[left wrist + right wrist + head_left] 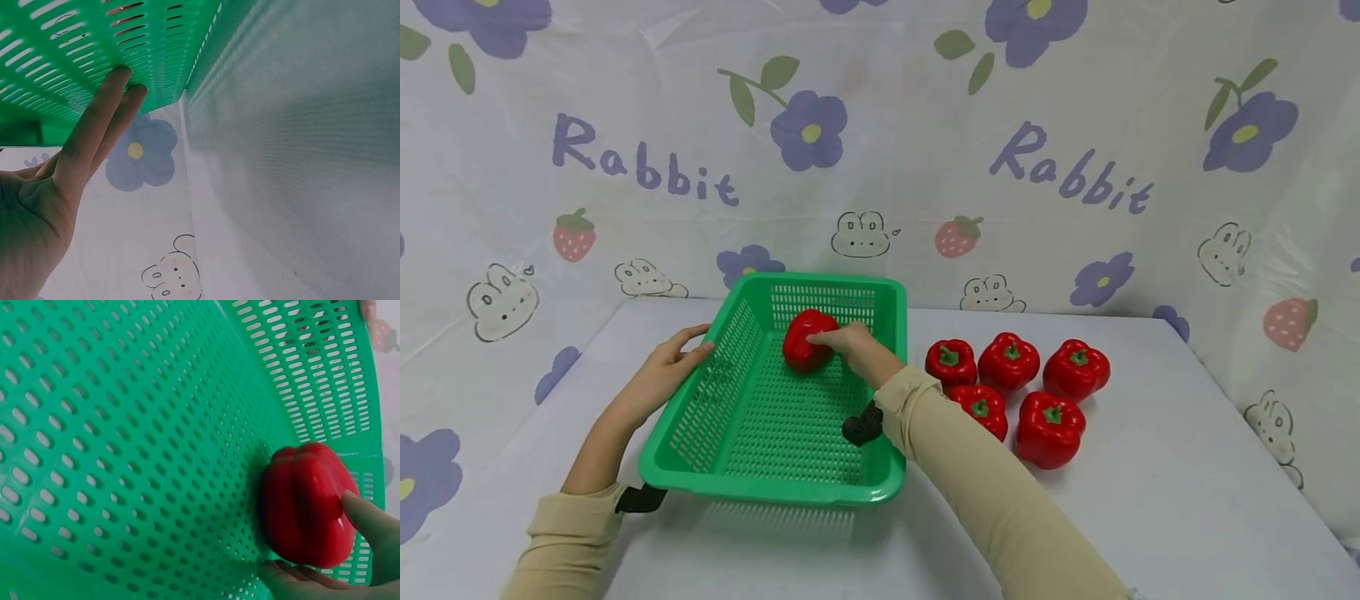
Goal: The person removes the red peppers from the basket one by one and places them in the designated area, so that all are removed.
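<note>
A red bell pepper [806, 340] lies on its side toward the far end of a green plastic basket [752, 493]. My right hand [856, 343] reaches over the basket's right rim and holds that pepper, thumb on its near side. In the right wrist view the pepper [306, 506] touches the perforated floor, with the fingers [294, 575] partly hidden beneath it. My left hand [666, 371] is at the basket's left side. Its straight fingers [103, 119] touch the outer wall from outside, as the left wrist view shows.
Right of the basket, several red bell peppers [1049, 429] with green stems stand close together on the white table [1165, 467]. A white curtain [910, 150] printed with flowers, rabbits and strawberries hangs behind and beside the table.
</note>
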A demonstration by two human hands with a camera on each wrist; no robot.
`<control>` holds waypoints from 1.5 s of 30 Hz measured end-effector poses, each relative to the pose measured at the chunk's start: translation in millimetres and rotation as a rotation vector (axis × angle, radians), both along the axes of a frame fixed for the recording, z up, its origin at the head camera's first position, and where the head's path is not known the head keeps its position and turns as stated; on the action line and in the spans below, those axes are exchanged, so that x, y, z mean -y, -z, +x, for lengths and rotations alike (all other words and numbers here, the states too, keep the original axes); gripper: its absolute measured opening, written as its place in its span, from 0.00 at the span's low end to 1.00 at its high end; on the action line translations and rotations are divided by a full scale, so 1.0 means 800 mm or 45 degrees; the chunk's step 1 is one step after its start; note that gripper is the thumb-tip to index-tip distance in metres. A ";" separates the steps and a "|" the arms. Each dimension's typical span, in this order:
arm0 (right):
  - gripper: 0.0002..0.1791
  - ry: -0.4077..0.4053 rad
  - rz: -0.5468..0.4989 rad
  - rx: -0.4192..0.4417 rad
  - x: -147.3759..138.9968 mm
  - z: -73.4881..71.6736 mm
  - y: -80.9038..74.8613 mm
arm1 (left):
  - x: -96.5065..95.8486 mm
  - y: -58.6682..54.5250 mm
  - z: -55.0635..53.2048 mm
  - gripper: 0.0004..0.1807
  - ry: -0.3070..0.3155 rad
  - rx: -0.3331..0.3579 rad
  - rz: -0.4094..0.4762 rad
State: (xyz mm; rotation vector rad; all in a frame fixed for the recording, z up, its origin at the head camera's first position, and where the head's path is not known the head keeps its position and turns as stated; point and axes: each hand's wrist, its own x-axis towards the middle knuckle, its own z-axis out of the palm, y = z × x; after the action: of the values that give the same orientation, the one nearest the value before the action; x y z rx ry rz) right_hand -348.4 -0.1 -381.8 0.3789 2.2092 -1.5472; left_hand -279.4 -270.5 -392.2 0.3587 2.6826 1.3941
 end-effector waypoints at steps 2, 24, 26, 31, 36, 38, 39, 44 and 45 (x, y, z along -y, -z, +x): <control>0.46 -0.004 -0.004 -0.005 0.000 0.001 0.000 | 0.000 0.001 -0.001 0.35 0.001 0.002 0.005; 0.39 0.138 -0.250 -0.037 0.001 0.004 0.001 | -0.003 0.000 -0.002 0.35 0.003 0.002 0.001; 0.39 0.119 -0.219 -0.061 0.000 0.004 0.001 | -0.004 0.000 -0.002 0.35 0.006 0.003 0.001; 0.37 0.055 -0.110 -0.184 -0.002 0.006 -0.003 | -0.004 0.002 -0.003 0.35 0.007 -0.010 -0.008; 0.36 -0.016 -0.072 -0.329 -0.002 0.013 -0.012 | -0.002 0.003 -0.005 0.36 0.006 -0.014 0.000; 0.35 -0.039 -0.077 -0.368 -0.001 0.017 -0.016 | -0.001 0.004 -0.005 0.35 0.008 -0.009 0.011; 0.35 -0.049 -0.077 -0.385 -0.001 0.020 -0.017 | 0.000 0.005 -0.006 0.36 0.008 -0.013 0.005; 0.36 -0.102 -0.109 -0.444 0.004 0.034 -0.026 | 0.001 0.005 -0.004 0.35 -0.004 -0.023 -0.012; 0.36 -0.112 -0.114 -0.456 0.005 0.037 -0.028 | 0.001 0.005 -0.003 0.35 -0.006 -0.023 -0.014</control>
State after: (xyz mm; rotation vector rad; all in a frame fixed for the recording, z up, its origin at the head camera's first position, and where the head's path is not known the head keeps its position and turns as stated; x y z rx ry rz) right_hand -319.0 -3.8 -359.3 -0.0270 2.3672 -1.7698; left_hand -282.0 -271.1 -396.4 0.3658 2.7063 1.3837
